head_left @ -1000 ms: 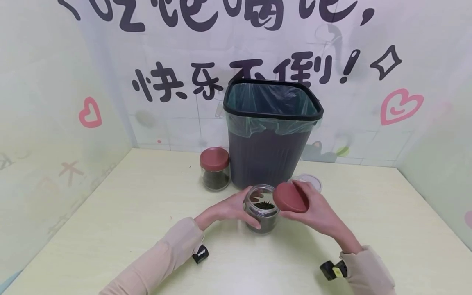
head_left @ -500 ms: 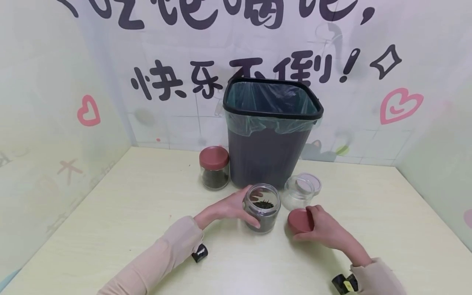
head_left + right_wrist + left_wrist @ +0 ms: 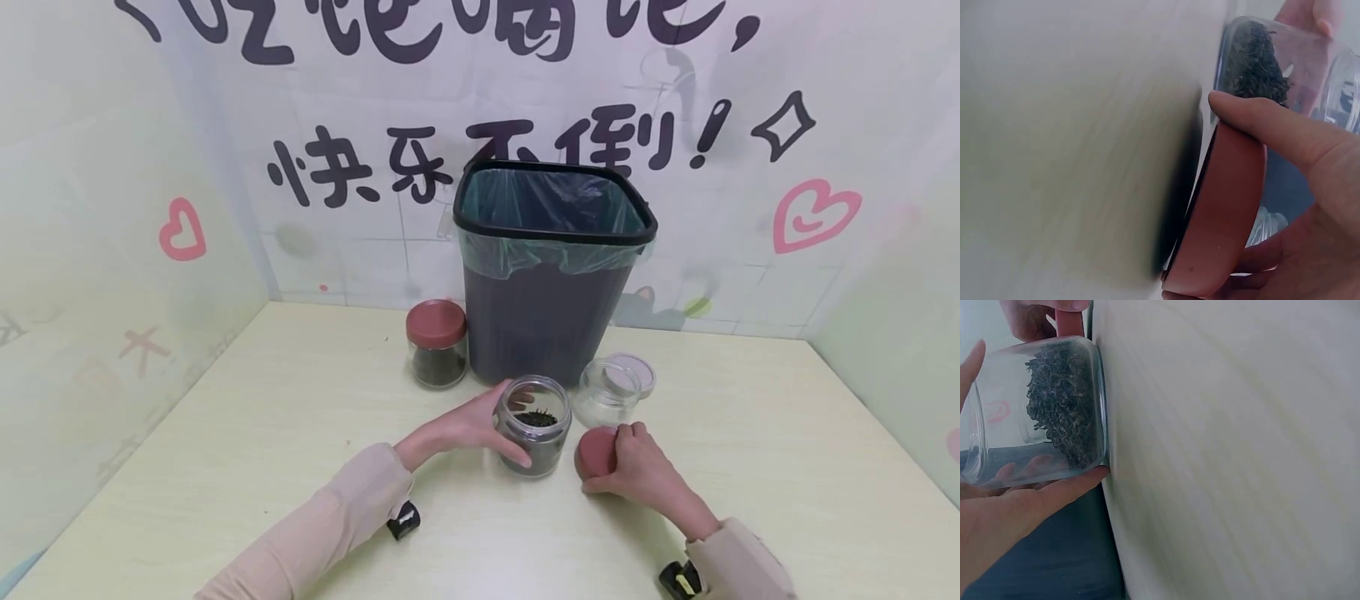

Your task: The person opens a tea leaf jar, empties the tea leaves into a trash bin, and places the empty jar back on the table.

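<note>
A lidless clear jar [image 3: 543, 454] with dark, curly dried leaves, like loose tea, stands upright on the table. My left hand [image 3: 474, 427] grips its side, thumb in front and fingers behind; the left wrist view shows the leaves [image 3: 1063, 403] through the wall. Just right of the jar, my right hand [image 3: 651, 473] holds a round red lid [image 3: 597, 452] by its edge, thumb on the near side and fingers on the far side. In the right wrist view the lid [image 3: 1222, 206] is slightly tilted, one edge right at the tabletop and a dark shadow under it.
Behind the jar stands a dark bin [image 3: 540, 308] lined with a green bag. A second leaf-filled jar [image 3: 438, 358] with a red lid is at the bin's left. A clear glass jar [image 3: 603, 408] and a pale round lid [image 3: 641, 377] are at its right. Printed walls enclose the table.
My right hand has carried the red lid down from beside the jar's mouth to the tabletop on the right, then slightly left. My left hand stays on the jar.
</note>
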### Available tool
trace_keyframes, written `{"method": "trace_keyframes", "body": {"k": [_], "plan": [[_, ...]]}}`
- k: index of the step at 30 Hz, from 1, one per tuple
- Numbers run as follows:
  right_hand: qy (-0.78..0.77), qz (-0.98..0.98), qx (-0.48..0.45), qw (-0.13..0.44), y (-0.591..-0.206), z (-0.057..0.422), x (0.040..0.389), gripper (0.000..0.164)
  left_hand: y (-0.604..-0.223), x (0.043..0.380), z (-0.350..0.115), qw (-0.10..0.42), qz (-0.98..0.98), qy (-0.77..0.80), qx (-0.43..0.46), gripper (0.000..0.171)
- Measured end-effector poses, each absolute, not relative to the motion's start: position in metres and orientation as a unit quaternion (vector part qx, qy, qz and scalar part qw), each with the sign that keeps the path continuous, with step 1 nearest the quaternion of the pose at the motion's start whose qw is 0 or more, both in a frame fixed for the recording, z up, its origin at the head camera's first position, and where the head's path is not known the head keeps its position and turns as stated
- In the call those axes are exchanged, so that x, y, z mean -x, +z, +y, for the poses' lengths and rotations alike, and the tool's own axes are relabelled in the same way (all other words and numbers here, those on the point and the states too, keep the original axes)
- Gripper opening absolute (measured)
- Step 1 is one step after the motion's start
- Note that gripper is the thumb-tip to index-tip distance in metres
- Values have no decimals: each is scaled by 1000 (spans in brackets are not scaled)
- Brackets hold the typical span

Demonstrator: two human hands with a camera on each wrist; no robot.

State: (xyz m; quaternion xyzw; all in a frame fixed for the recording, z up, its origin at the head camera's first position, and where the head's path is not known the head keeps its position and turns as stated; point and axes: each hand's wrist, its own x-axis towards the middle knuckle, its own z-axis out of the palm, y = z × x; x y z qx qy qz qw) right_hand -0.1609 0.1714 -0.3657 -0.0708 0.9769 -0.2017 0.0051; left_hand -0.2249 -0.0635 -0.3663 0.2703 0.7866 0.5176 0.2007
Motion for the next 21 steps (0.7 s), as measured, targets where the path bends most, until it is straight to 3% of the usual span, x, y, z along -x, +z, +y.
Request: {"method": "trace_keyframes", "body": {"k": [12, 21], "plan": [[-186, 981, 62, -2, -367, 171, 169, 84, -366, 223, -64, 202, 776, 529, -279, 97], [-166, 985, 50, -6, -370, 167, 177, 76, -368, 224, -62, 194, 771, 531, -294, 97]]}}
